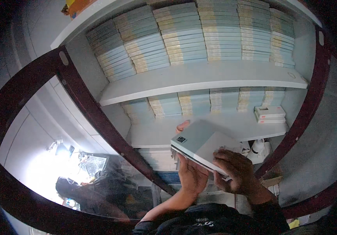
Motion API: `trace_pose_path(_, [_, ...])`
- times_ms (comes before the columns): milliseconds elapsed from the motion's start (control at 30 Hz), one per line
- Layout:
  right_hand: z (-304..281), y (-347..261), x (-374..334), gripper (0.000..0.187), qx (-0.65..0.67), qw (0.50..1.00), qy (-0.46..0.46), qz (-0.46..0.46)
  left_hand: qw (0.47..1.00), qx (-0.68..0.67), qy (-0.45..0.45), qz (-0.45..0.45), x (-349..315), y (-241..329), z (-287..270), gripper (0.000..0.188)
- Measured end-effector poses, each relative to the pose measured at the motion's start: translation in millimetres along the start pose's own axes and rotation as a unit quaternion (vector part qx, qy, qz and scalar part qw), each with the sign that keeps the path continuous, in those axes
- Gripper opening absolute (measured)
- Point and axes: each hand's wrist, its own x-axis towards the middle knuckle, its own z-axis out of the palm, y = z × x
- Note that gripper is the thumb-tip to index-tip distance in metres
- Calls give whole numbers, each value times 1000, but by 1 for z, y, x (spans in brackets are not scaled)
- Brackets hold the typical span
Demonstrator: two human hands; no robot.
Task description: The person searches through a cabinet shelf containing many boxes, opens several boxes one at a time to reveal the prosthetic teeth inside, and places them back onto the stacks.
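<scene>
Both hands are gripping a small stack of flat boxes [200,145]: the left hand [192,174] cupping underneath, the right hand [237,170] clamping its near edge. Beyond them, the middle shelf [156,135] is lying partly bare; the upper shelf [200,78] is standing packed.

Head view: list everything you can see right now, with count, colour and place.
Flat pale grey-white boxes in hand: a small stack, exact count unclear, held in front of the middle shelf.
Stacked flat pale blue and cream boxes: many, in about six stacks, filling the top shelf.
Second row of the same pale boxes: about six short stacks, at the back of the middle shelf.
White flat boxes: two, stacked, right side of the middle shelf.
White shelving unit: one, centre.
Dark red-brown door frame with glass pane: one, left, swung open.
Left hand: under the held stack.
Right hand: on the stack's near right corner.
</scene>
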Motion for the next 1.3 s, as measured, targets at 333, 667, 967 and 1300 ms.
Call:
trace_pose_path(333, [-5, -10, 2, 46, -19, 999, -39, 7, 995, 82, 39, 47, -3, -5, 6, 64])
trace_pose_path(667, [-5, -9, 12, 47, -109, 984, -118, -80, 979, 121, 133, 93, 3, -4, 0, 54])
trace_pose_path(967, [-13, -10, 20, 50, -18, 982, -156, -107, 967, 185, 154, 81, 1, 6, -14, 48])
trace_pose_path(1300, [-16, 8, 9, 51, -116, 971, -173, -121, 970, 188, 148, 39, 6, 15, 19, 46])
